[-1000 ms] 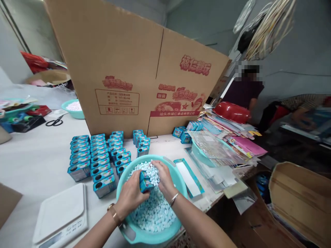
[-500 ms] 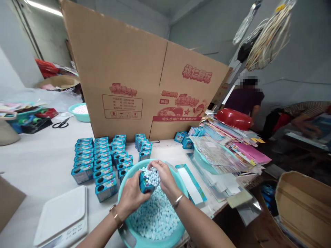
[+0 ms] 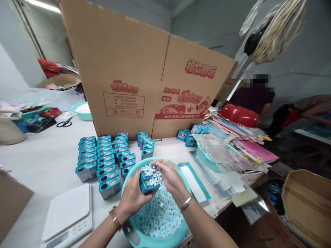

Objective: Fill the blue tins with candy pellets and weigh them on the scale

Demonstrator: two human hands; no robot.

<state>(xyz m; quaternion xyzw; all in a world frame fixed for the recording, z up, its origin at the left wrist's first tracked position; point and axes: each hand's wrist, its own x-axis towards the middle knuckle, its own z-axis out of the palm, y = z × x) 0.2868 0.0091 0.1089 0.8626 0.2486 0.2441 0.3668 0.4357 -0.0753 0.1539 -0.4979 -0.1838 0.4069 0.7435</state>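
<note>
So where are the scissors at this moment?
The scissors lie far back on the left of the white table in the head view, between the teal bowl of white pellets and black tray.

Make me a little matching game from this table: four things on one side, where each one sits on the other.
Things:
1. small blue tin
2. kitchen scale
3. scissors
4. red bowl

Places:
A. upside down on the stack of printed sheets at the right
B. far left of the table, near a teal bowl of white pellets
C. in the left hand, over the teal basin of pellets
D. near edge of the table, left of the basin

Pairs: 1-C, 2-D, 3-B, 4-A
</note>
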